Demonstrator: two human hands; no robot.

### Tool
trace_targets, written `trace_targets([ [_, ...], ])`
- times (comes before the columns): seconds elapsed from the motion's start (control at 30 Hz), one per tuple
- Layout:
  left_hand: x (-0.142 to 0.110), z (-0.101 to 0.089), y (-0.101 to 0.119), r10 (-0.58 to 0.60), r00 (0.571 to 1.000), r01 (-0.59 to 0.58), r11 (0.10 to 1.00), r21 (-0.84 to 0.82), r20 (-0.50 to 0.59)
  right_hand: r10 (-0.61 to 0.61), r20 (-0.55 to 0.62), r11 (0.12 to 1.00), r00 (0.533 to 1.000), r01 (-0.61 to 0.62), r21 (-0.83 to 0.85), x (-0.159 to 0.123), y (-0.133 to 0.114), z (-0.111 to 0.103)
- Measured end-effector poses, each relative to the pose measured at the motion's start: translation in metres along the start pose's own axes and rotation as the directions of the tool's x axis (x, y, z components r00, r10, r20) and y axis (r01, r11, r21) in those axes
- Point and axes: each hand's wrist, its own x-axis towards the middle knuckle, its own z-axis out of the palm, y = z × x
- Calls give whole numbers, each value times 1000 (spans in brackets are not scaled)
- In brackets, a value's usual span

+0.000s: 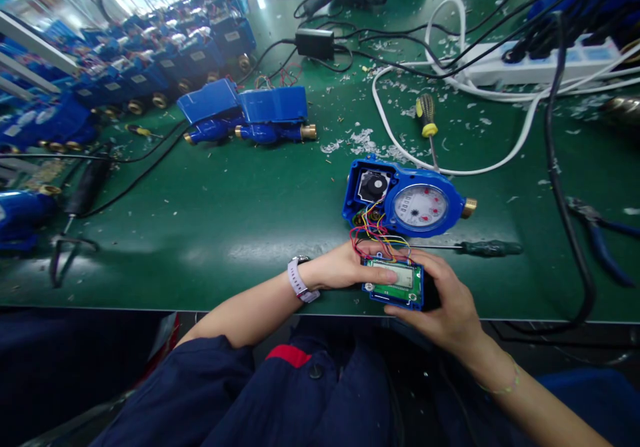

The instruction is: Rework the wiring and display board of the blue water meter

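Note:
An opened blue water meter (407,197) with a white dial and a brass fitting lies on the green mat (225,220). Coloured wires (377,234) run from it to a small green circuit board with a display in a blue frame (397,284), at the mat's near edge. My left hand (345,267) grips the board's left side, thumb across its face. My right hand (443,304) wraps round its right side and underside.
A green-handled screwdriver (483,248) lies right of my hands, a yellow-and-black one (427,120) farther back. Closed blue meters (250,114) sit centre-left, several more in rows at far left (125,74). A white power strip (540,64), cables, blue pliers (600,234) and plastic scraps surround them.

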Motion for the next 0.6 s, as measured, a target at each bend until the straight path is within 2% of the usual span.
trace_targets([
  [0.27, 1, -4, -5, -15, 997, 28, 987, -160, 82, 35, 17, 999, 999, -35, 37, 0, 1, -1],
  [0.6, 1, -5, -4, -44, 996, 61, 974, -220, 80, 57, 12, 998, 998, -58, 35, -2, 3, -1],
])
